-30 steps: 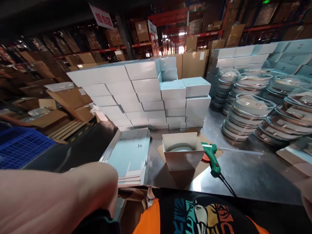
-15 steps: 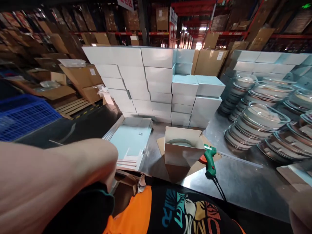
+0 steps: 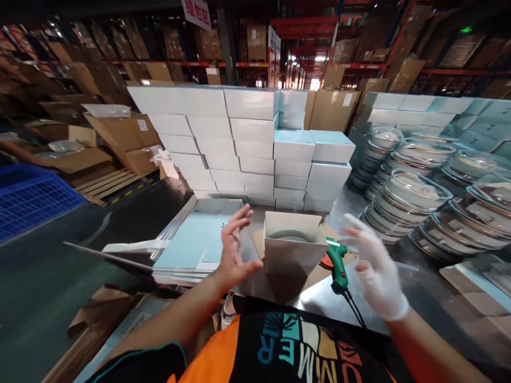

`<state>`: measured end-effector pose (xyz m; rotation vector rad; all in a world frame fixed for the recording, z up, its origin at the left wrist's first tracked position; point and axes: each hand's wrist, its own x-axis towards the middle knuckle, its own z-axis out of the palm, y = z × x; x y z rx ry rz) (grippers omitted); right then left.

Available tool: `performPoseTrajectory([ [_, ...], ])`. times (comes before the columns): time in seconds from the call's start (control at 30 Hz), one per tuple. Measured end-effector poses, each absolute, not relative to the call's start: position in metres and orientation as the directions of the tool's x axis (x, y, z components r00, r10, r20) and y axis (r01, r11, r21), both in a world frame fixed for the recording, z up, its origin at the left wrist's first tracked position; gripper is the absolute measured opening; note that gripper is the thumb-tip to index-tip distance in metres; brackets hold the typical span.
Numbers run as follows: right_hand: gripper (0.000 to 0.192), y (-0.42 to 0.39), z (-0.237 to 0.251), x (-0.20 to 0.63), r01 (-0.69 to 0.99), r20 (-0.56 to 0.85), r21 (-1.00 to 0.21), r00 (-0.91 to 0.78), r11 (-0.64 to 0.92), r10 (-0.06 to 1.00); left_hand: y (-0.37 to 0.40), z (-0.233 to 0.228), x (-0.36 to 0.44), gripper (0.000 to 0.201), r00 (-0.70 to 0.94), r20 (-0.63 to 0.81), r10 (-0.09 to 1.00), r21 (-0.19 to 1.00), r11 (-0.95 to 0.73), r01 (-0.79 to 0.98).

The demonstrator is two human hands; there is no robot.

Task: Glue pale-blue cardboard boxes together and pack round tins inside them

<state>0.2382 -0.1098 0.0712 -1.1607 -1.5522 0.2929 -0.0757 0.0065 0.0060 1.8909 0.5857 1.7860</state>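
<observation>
Warehouse interior: red-beamed racking [image 3: 303,24] with brown cartons far behind; steel worktable [image 3: 399,298] near. Stacked pale-blue boxes [image 3: 239,143] centre, blue crate [image 3: 32,199] left, stacked glass lids [image 3: 415,197] right

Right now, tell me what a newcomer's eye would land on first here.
Both hands are raised either side of an open box at the table's near edge: the bare left hand spread open, the right hand in a white glove. A green glue gun lies just right of the box. Behind stands a wall of pale boxes, with stacks of glass lids at right.
</observation>
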Motion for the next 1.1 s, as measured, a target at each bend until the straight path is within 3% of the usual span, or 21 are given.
performPoseTrajectory([
  [0.07,0.080,-0.099,0.053,0.226,0.447,0.542,-0.769,0.074,0.458,0.837,0.008,-0.009,-0.061,0.084,0.222,0.731,0.645,0.677,-0.726,-0.123],
  [0.17,0.091,-0.081,0.031,0.201,0.291,0.413,-0.878,0.055,0.381,0.909,0.008,-0.022,-0.044,0.056,0.341,0.630,0.698,0.760,-0.644,-0.086],
  [0.27,0.066,-0.064,0.021,0.178,0.204,0.350,-0.930,0.228,0.307,0.909,0.007,-0.023,-0.033,0.051,0.303,0.604,0.737,0.776,-0.631,-0.013],
  [0.33,0.047,-0.053,0.017,0.168,0.209,0.341,-0.938,0.423,0.276,0.839,0.008,-0.027,-0.028,0.054,0.190,0.624,0.758,0.778,-0.626,-0.054],
  [0.4,0.044,-0.045,0.013,0.164,0.230,0.355,-0.934,0.546,0.272,0.759,0.010,-0.035,-0.025,0.063,0.094,0.638,0.765,0.770,-0.629,-0.111],
  [0.5,0.050,-0.038,0.013,0.175,0.290,0.386,-0.919,0.530,0.266,0.755,0.018,-0.045,-0.027,0.069,0.219,0.636,0.740,0.765,-0.641,-0.060],
  [0.57,0.047,-0.039,0.018,0.196,0.355,0.395,-0.903,0.471,0.240,0.789,0.025,-0.045,-0.029,0.066,0.289,0.612,0.737,0.769,-0.639,-0.001],
  [0.67,0.036,-0.050,0.025,0.242,0.535,0.351,-0.841,0.428,0.079,0.833,0.036,-0.033,-0.031,0.067,0.165,0.584,0.795,0.808,-0.589,-0.026],
  [0.77,0.022,-0.062,0.017,0.280,0.725,0.012,-0.615,0.402,-0.310,0.916,0.040,-0.015,-0.031,0.067,0.045,0.513,0.857,0.858,-0.509,-0.074],
  [0.83,0.015,-0.067,0.004,0.292,0.732,-0.141,-0.544,0.401,-0.409,0.905,0.038,-0.004,-0.030,0.068,0.022,0.464,0.885,0.884,-0.462,-0.078],
  [1.0,0.024,-0.076,-0.016,0.289,0.646,-0.076,-0.675,0.419,-0.356,0.905,0.026,0.019,-0.029,0.066,0.032,0.470,0.882,0.882,-0.468,-0.058],
  [1.1,0.043,-0.090,-0.005,0.282,0.568,0.119,-0.777,0.555,-0.271,0.823,0.017,0.029,-0.030,0.062,0.051,0.442,0.895,0.894,-0.436,-0.098],
])
